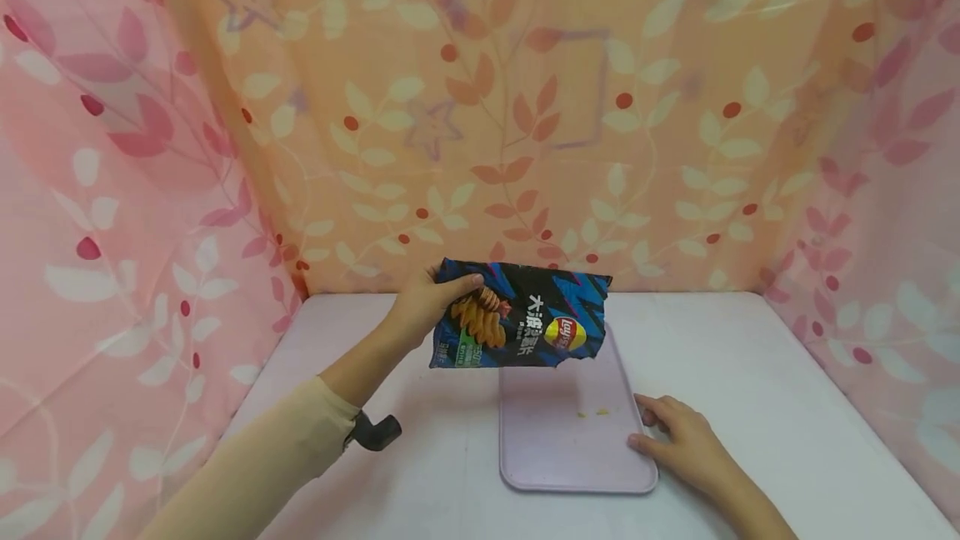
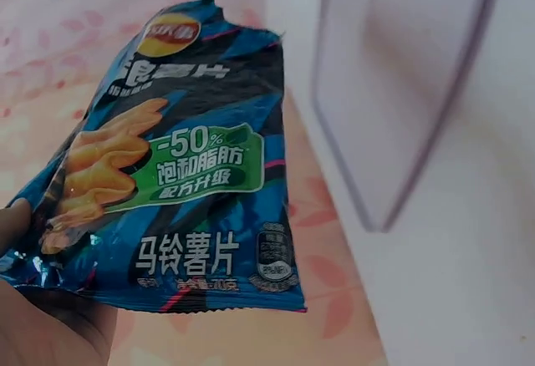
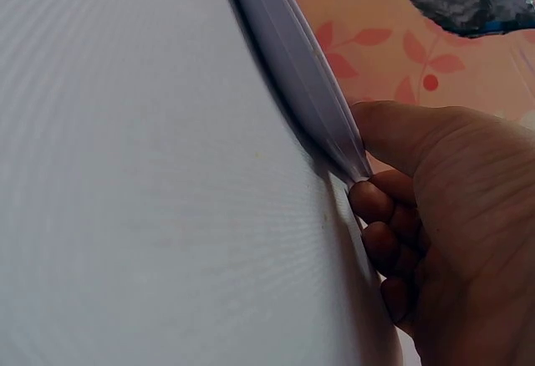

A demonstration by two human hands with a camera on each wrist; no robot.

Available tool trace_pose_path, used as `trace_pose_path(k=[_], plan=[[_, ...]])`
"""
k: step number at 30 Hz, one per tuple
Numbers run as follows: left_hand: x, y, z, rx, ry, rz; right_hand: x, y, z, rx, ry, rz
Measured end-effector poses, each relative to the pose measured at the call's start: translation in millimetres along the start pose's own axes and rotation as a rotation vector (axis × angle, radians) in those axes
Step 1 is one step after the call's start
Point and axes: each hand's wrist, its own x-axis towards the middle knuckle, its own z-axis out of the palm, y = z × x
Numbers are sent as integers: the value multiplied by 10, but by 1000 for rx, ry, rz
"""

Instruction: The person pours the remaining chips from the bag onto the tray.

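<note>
So it's a Lay's chip bag (image 1: pixel 517 315), shiny black and blue with jagged pink streaks, wavy golden chips printed on the front, white Chinese lettering and a green "-50%" patch. One end has a straight sealed edge, the other is ragged and torn. It's held sideways, printed face toward the head camera.

The left hand (image 1: pixel 420 307) is clamped on the bag, thumb pressed flat on the printed front. Most of its other fingers are hidden behind, so can't tell you how they're bent. That arm reaches up and inward in a beige sleeve (image 1: pixel 273 448), with a bent black piece (image 1: pixel 378 432) poking out by the cuff.

Where's the bag? Up in the air, stretching out to the right of the left hand's grip. The hand has it by a corner at the sealed end, so the logo and the torn edge are the parts farthest from the fingers.

Below and right of that grip is a pale purple tray (image 1: pixel 566 457), its far part hidden by the bag, with a couple of yellow crumbs (image 1: pixel 602 412) on it. The right hand (image 1: pixel 686 444) pinches the tray's right rim, thumb on one side, fingers curled on the other. Under it all, a white table (image 1: pixel 750 390); behind, an orange leafy curtain (image 1: pixel 510 107).
</note>
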Motion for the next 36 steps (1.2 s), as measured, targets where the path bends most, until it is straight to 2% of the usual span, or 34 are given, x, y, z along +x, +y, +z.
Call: trace_pose_path(k=[5, 10, 14, 17, 23, 33, 36], plan=[[26, -65, 100, 65, -67, 3, -17, 13, -6, 9, 0, -11], [38, -36, 153, 50, -51, 38, -52, 14, -3, 25, -3, -6], [67, -13, 180, 80, -87, 80, -55, 16, -26, 19, 8, 5], [71, -1, 181, 86, -87, 103, -44, 19, -23, 17, -5, 9], [79, -29, 190, 94, -84, 53, -56, 54, 6, 2, -24, 23], [126, -18, 221, 122, -49, 91, -65, 67, 0, 1, 18, -3], [119, -74, 249, 134, -89, 100, -64, 64, -10, 1, 35, -28]])
